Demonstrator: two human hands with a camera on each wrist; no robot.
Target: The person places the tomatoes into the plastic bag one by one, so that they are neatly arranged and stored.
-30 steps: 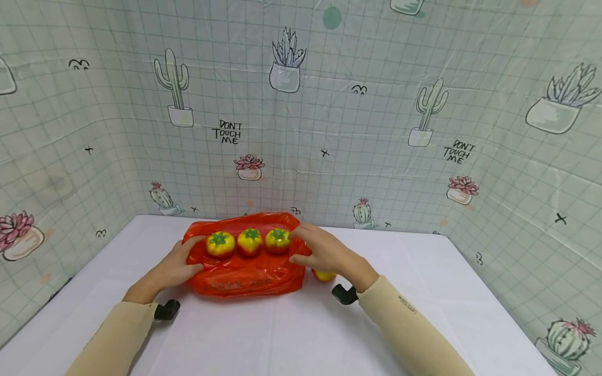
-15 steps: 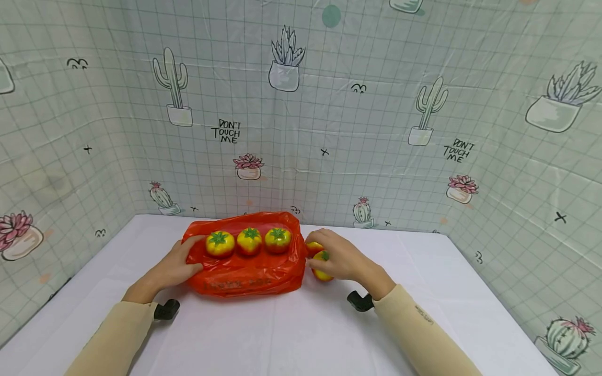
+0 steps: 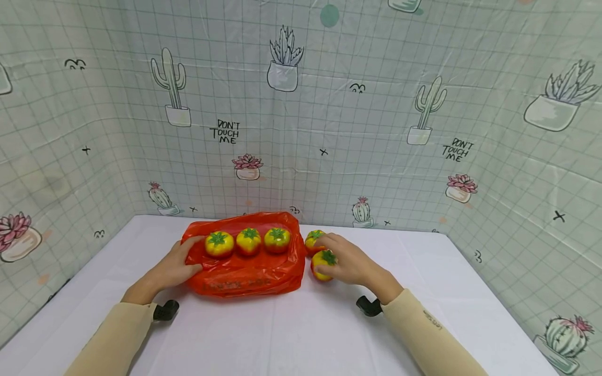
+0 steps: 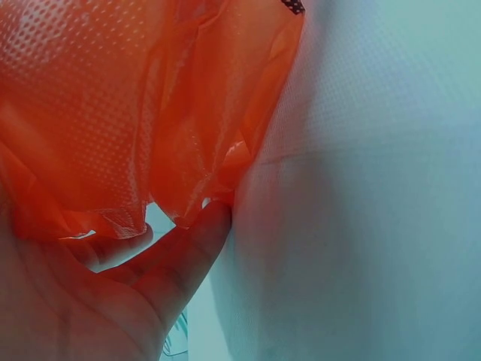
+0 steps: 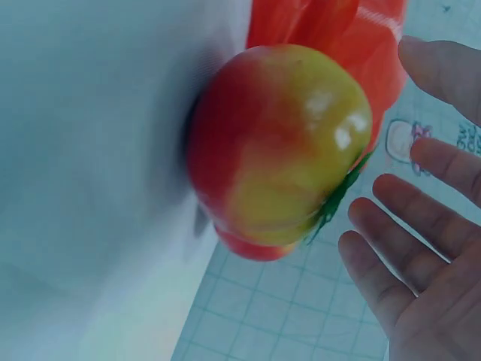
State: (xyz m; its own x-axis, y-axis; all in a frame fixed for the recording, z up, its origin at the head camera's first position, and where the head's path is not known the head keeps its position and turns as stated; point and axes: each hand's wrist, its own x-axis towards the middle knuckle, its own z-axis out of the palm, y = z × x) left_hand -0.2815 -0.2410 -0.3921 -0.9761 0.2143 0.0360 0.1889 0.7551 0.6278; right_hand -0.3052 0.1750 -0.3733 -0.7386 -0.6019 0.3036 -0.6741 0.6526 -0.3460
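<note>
A red plastic bag lies on the table with three yellow-red tomatoes in a row in its opening, the middle one between two others. At the bag's left edge my left hand rests, fingers spread; the left wrist view shows its fingers against the plastic. Beside the bag's right edge are two more tomatoes, a rear one and a front one. My right hand is over the front one's right side. In the right wrist view its fingers are spread, apart from the near tomato.
A white cloth covers the table. Behind it and at both sides hangs a grid-patterned curtain printed with potted cacti. A black wrist device sits at each sleeve cuff.
My right hand has moved right, from the bag's right edge to the loose tomatoes, and both of these now show more fully. My left hand has stayed at the bag.
</note>
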